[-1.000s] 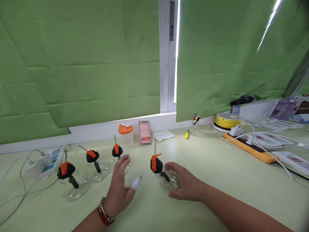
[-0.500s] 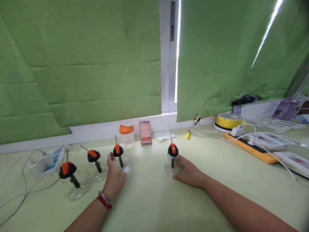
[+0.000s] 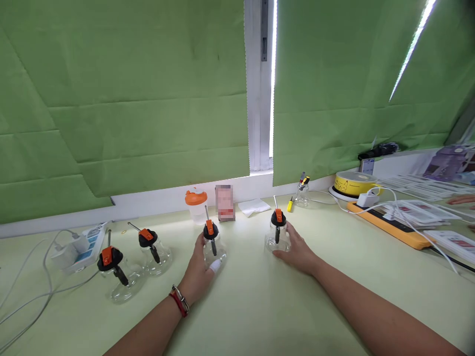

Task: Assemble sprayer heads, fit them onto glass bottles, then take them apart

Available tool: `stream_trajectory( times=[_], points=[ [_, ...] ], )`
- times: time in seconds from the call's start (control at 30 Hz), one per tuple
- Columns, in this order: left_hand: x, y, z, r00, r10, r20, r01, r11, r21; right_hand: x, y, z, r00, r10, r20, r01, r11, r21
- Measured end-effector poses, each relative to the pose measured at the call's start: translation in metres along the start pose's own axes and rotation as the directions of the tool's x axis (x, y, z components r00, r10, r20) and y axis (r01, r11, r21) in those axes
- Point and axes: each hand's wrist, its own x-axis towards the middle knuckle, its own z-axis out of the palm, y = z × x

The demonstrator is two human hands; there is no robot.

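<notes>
My left hand, with a white wrap on its thumb, curls around a clear glass jar with a black-and-orange lid and a thin metal rod pointing up. A matching jar is in my right hand, gripped from its right side. Both jars are upright, at or close to the tabletop; contact is hard to make out. To the left stand two more such jars, a front one and one behind it, their rods slanting or upright. Neither is touched by a hand.
Along the back are an orange-lidded cup, a pink box, a white paper and a yellow screwdriver. Power strips lie left and right, with loose cables. Another person's hand shows at the right edge.
My left hand has carried its jar rightward, away from the two jars on the left. The right-hand jar has shifted slightly right and back. Another person's hand has appeared at the right edge.
</notes>
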Motion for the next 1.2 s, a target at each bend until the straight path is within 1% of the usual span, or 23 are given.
stream_trajectory(
  times=[0.07, 0.1, 0.13, 0.17, 0.2, 0.27, 0.33, 0.4, 0.47, 0.53, 0.6, 0.7, 0.73, 0.77, 0.8, 0.83, 0.87, 0.9, 0.93, 1.0, 1.07, 1.13, 1.2],
  points=[
    [0.002, 0.007, 0.003, 0.993, 0.040, 0.109, -0.041, 0.999, 0.012, -0.003, -0.007, -0.001, 0.981, -0.077, -0.177, 0.070, 0.997, -0.044],
    [0.003, 0.010, 0.005, 0.987, 0.061, 0.148, -0.064, 0.998, 0.017, -0.007, -0.012, -0.003, 0.951, -0.152, -0.270, 0.136, 0.988, -0.075],
    [0.005, 0.013, 0.007, 0.981, 0.082, 0.175, -0.086, 0.996, 0.016, -0.011, -0.019, -0.005, 0.898, -0.256, -0.357, 0.225, 0.966, -0.127],
    [0.007, 0.015, 0.010, 0.976, 0.100, 0.194, -0.104, 0.994, 0.013, -0.016, -0.026, -0.007, 0.834, -0.384, -0.397, 0.332, 0.923, -0.193],
    [0.009, 0.017, 0.014, 0.970, 0.118, 0.214, -0.123, 0.992, 0.006, -0.022, -0.033, -0.009, 0.774, -0.506, -0.382, 0.437, 0.862, -0.256],
    [0.012, 0.019, 0.022, 0.952, 0.165, 0.258, -0.169, 0.986, -0.006, -0.034, -0.048, -0.009, 0.653, -0.718, -0.242, 0.635, 0.693, -0.341],
    [0.014, 0.019, 0.029, 0.924, 0.214, 0.318, -0.230, 0.973, 0.012, -0.044, -0.061, -0.005, 0.533, -0.846, -0.027, 0.783, 0.505, -0.362],
    [0.012, 0.020, 0.032, 0.900, 0.235, 0.368, -0.290, 0.952, 0.101, -0.050, -0.069, 0.000, 0.453, -0.875, 0.172, 0.853, 0.369, -0.368],
    [0.010, 0.024, 0.025, 0.896, 0.258, 0.363, -0.365, 0.891, 0.268, -0.051, -0.072, 0.005, 0.413, -0.861, 0.297, 0.875, 0.286, -0.390],
    [0.008, 0.033, 0.005, 0.895, 0.344, 0.283, -0.442, 0.762, 0.473, -0.051, -0.072, 0.008, 0.395, -0.853, 0.343, 0.876, 0.236, -0.420],
    [0.007, 0.043, -0.029, 0.873, 0.460, 0.166, -0.446, 0.610, 0.656, -0.051, -0.072, 0.009, 0.359, -0.856, 0.373, 0.885, 0.185, -0.428],
    [0.008, 0.051, -0.093, 0.842, 0.539, 0.016, -0.302, 0.447, 0.842, -0.050, -0.078, 0.015, 0.261, -0.867, 0.425, 0.912, 0.076, -0.404],
    [0.008, 0.050, -0.115, 0.851, 0.524, -0.031, -0.216, 0.404, 0.889, -0.050, -0.082, 0.020, 0.235, -0.870, 0.433, 0.914, 0.046, -0.402],
    [0.008, 0.048, -0.134, 0.868, 0.488, -0.094, -0.105, 0.365, 0.925, -0.049, -0.087, 0.025, 0.225, -0.873, 0.433, 0.911, 0.031, -0.412],
    [0.008, 0.044, -0.151, 0.891, 0.430, -0.145, -0.006, 0.331, 0.944, -0.047, -0.091, 0.032, 0.231, -0.873, 0.429, 0.903, 0.028, -0.428],
    [0.007, 0.039, -0.165, 0.921, 0.352, -0.168, 0.059, 0.300, 0.952, -0.045, -0.095, 0.039, 0.260, -0.870, 0.419, 0.889, 0.046, -0.455],
    [0.007, 0.034, -0.176, 0.953, 0.258, -0.160, 0.086, 0.277, 0.957, -0.043, -0.099, 0.046, 0.291, -0.865, 0.409, 0.875, 0.069, -0.479],
    [0.005, 0.028, -0.184, 0.975, 0.166, -0.145, 0.097, 0.264, 0.960, -0.041, -0.102, 0.053, 0.321, -0.858, 0.402, 0.863, 0.090, -0.497],
    [0.004, 0.022, -0.190, 0.985, 0.095, -0.143, 0.115, 0.256, 0.960, -0.038, -0.104, 0.058, 0.362, -0.842, 0.400, 0.847, 0.118, -0.518],
    [0.002, 0.011, -0.194, 0.988, 0.011, -0.153, 0.145, 0.241, 0.960, -0.035, -0.106, 0.065, 0.457, -0.798, 0.393, 0.814, 0.197, -0.546],
    [0.000, 0.005, -0.191, 0.988, 0.010, -0.157, 0.149, 0.255, 0.955, -0.032, -0.105, 0.065, 0.558, -0.737, 0.381, 0.771, 0.291, -0.566],
    [-0.003, 0.002, -0.186, 0.974, 0.114, -0.194, 0.152, 0.302, 0.941, -0.030, -0.102, 0.059, 0.638, -0.675, 0.371, 0.724, 0.362, -0.587],
    [-0.008, 0.001, -0.179, 0.920, 0.255, -0.297, 0.184, 0.386, 0.904, -0.027, -0.097, 0.052, 0.694, -0.621, 0.364, 0.681, 0.402, -0.612]
  ],
)
